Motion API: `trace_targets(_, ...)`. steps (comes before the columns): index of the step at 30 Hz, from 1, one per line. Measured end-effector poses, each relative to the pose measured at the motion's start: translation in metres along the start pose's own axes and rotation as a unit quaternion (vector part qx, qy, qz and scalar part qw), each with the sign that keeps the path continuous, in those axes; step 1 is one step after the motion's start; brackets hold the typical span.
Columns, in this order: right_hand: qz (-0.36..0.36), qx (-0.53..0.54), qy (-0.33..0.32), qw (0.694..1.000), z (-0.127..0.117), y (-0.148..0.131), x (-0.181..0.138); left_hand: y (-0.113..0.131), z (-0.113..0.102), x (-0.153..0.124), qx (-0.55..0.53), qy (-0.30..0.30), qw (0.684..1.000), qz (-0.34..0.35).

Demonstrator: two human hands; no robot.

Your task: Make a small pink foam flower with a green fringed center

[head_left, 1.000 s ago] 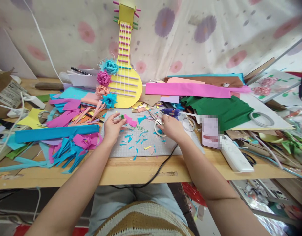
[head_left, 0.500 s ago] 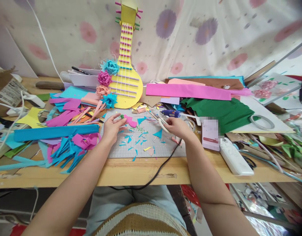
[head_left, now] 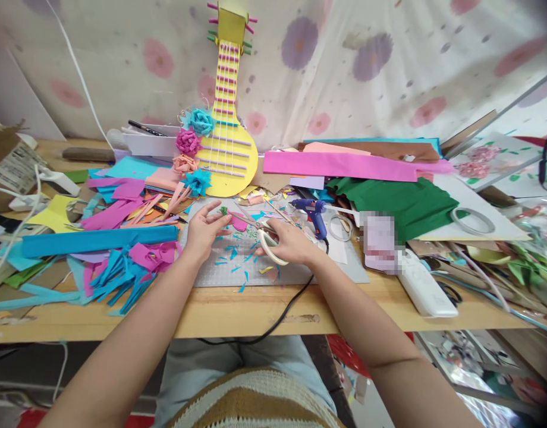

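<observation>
Scissors [head_left: 260,226] moved left, axis diagonal, pointing away-left; right fingers [head_left: 283,228] gripping them (left fingers [head_left: 220,224] pinching pink paper [head_left: 239,223])

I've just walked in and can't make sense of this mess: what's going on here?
Someone is at papercraft. Their left hand pinches a small green piece, with pink paper beside its fingertips. Their right hand holds white-handled scissors, blades pointing toward the left hand. Blue scraps litter the gray cutting mat, where a blue glue gun lies. Behind stands a yellow model lute with paper flowers along one side.
</observation>
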State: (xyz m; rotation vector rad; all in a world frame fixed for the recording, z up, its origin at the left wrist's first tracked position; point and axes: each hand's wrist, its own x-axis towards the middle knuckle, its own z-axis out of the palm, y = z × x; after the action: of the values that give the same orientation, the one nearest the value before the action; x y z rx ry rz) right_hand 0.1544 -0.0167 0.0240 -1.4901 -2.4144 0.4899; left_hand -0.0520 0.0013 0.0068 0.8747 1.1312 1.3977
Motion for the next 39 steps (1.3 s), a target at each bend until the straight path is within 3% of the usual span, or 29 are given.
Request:
trace_targets(9, 0.003, -0.042, 0.011, 0.999, 0.0, 0.001, 0.001, -0.003, 0.0, 0.0, 0.022, -0.034, 0.999, 0.012)
trace_targets(32, 0.014, -0.059, 0.043, 0.997, 0.0, 0.011, 0.0, -0.003, -0.002, 0.001, 0.013, -0.028, 1.0, 0.003)
trace_targets(39, 0.073, -0.045, 0.064, 0.994, -0.01, 0.015, -0.002, 0.001, 0.002, -0.002, -0.01, 0.007, 1.0, -0.012)
